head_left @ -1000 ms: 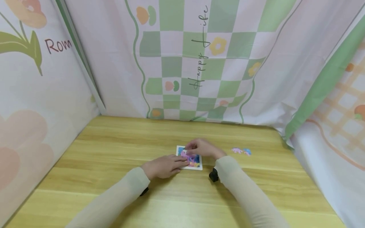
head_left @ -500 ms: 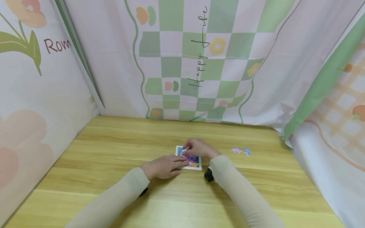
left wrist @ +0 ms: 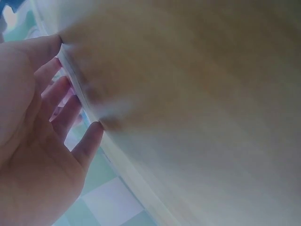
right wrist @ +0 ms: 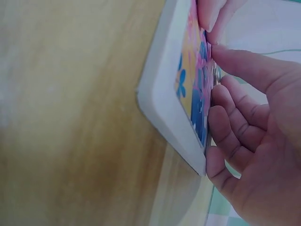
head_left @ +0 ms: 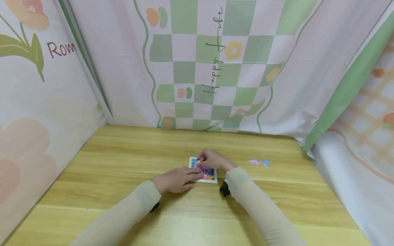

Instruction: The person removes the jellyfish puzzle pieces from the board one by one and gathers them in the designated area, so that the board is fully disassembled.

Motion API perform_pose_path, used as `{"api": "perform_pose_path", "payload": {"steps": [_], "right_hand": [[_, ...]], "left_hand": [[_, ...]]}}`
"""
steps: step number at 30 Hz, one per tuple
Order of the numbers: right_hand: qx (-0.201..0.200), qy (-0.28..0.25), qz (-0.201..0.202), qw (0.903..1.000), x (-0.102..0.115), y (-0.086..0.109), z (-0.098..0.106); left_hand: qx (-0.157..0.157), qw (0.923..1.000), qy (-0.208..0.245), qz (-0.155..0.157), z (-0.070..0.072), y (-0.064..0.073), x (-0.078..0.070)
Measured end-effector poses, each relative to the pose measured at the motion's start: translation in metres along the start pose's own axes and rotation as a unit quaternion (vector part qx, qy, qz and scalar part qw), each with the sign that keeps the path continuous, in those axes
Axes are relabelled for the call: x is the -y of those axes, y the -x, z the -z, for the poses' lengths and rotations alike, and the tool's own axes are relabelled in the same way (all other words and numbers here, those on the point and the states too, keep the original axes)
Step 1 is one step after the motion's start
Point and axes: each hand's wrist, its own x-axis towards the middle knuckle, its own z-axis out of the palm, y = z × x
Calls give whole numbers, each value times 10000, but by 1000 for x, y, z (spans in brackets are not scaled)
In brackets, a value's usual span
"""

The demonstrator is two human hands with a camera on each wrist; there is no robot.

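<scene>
A small picture puzzle in a white frame (head_left: 213, 180) lies flat on the wooden table (head_left: 123, 160). My left hand (head_left: 176, 180) lies flat beside it, and its straight fingers (left wrist: 56, 96) touch the frame's near-left edge (left wrist: 75, 87). My right hand (head_left: 212, 159) hunches over the far-left part of the picture (right wrist: 193, 89). Its curled fingers (right wrist: 230, 122) rest on the picture, and thumb and forefinger pinch a small puzzle piece (right wrist: 210, 56) against it. That hand hides most of the picture in the head view.
Two loose pieces, one pink (head_left: 254, 161) and one blue (head_left: 265, 163), lie on the table to the right of the puzzle. Printed cloth walls (head_left: 215, 68) close off the table at the back and on both sides.
My right hand and forearm have edged slightly to the left over the puzzle. The left hand and the puzzle frame have stayed where they were.
</scene>
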Motion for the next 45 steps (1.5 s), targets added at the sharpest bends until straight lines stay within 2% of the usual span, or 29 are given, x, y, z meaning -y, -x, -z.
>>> {"api": "perform_pose_path", "payload": {"steps": [5,17,29,33,40,45], "right_hand": [[-41,-39,-38,10000,1,0,-1],[23,85,106,9999,2,-2,0],[-9,280,4,9996,6,-3,3],[13,176,57,9998,6,-3,2],[-44,-268,119,9996,3,-3,2],[-120,-421,193,9989,-2,-2,5]], "left_hand": [[65,9999,94,124,-1,0,0],[7,10000,-24,-32,0,1,-1],[87,9997,140,187,-1,-1,0],[99,9997,159,187,-2,-2,0],[13,9999,-148,-29,-2,1,1],[72,9999,-95,20,-1,1,1]]}}
